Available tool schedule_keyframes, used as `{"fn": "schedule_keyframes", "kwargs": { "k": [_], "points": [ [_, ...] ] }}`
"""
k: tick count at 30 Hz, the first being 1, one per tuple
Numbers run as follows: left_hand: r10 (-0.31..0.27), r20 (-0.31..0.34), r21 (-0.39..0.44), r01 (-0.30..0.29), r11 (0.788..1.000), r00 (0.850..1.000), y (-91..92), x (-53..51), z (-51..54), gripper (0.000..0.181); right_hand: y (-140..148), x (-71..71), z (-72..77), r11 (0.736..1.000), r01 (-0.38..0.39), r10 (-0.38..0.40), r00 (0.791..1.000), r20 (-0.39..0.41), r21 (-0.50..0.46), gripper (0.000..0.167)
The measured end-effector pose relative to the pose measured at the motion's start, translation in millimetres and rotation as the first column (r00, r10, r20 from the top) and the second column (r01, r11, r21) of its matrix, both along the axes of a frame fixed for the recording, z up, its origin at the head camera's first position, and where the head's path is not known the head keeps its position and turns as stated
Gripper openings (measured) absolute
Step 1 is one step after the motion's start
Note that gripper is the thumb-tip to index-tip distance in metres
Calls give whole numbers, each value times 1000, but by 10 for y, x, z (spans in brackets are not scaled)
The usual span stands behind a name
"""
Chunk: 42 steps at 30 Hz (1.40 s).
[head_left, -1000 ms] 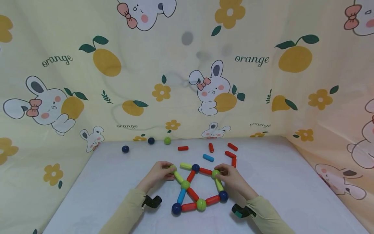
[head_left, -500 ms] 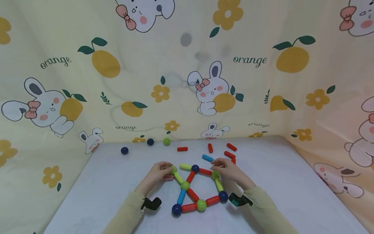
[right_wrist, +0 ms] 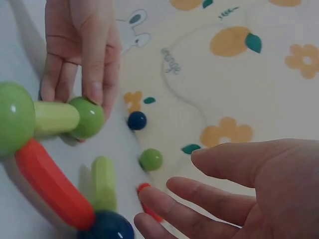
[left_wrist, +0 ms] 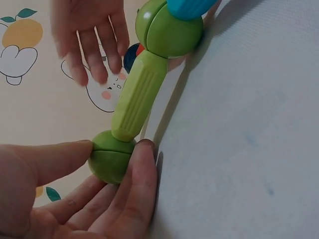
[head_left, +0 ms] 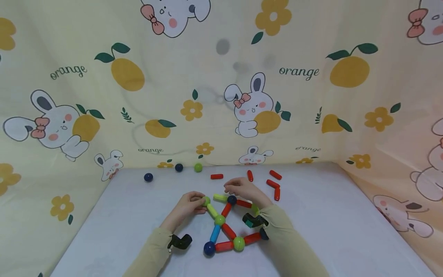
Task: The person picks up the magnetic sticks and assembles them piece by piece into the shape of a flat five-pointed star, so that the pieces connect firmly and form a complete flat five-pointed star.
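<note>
My left hand (head_left: 188,206) pinches a green ball (left_wrist: 107,162) between thumb and fingers. A yellow-green rod (left_wrist: 139,94) joins it to another green ball (head_left: 219,220), part of a flat frame of magnetic rods and balls on the table. My right hand (head_left: 246,189), fingers spread and holding nothing in the right wrist view, hovers over the frame's far side. Nearest to it are a dark blue ball (head_left: 232,200) and a yellow-green rod (head_left: 220,197) attached there. The right sleeve and wrist camera cover part of the frame's right side.
Loose red rods (head_left: 217,176) lie at the back of the white table (head_left: 114,231), several of them towards the right. Two dark blue balls (head_left: 148,177) and a green ball (head_left: 198,167) sit at the back left. A printed curtain (head_left: 214,127) stands behind.
My right hand has let go of the frame's right green ball and moved left over its far side. The loose blue rod is now hidden behind it. My left hand keeps its pinch.
</note>
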<state>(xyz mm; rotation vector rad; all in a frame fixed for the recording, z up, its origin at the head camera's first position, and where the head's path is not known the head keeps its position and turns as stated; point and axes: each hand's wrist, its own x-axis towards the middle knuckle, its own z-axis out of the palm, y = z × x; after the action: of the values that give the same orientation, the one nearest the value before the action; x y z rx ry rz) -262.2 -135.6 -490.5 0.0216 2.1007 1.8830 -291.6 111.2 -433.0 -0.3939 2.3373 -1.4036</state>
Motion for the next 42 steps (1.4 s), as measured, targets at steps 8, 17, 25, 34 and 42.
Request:
{"fn": "schedule_keyframes", "kwargs": {
  "k": [8, 17, 25, 34, 42],
  "points": [
    [8, 11, -4, -8, 1000, 1000, 8, -2, 11, 33, -196, -120, -117, 997, -44, 46, 998, -31, 64, 33],
    [2, 4, -10, -2, 1000, 1000, 12, 14, 27, 34, -246, -210, -238, 991, -56, 59, 998, -20, 124, 26],
    [7, -5, -57, -7, 998, 1000, 35, -12, 32, 36, -227, -237, -289, 990, -72, 74, 997, -6, 122, 20],
    [38, -54, -74, -42, 996, 998, 102, -14, 23, 31, -187, -249, -295, 986, -135, 137, 991, -9, 94, 21],
    [50, -78, -83, -57, 995, 996, 124, -26, 9, 29, -174, -242, -296, 985, -149, 149, 989, -4, 86, 26]
  ]
}}
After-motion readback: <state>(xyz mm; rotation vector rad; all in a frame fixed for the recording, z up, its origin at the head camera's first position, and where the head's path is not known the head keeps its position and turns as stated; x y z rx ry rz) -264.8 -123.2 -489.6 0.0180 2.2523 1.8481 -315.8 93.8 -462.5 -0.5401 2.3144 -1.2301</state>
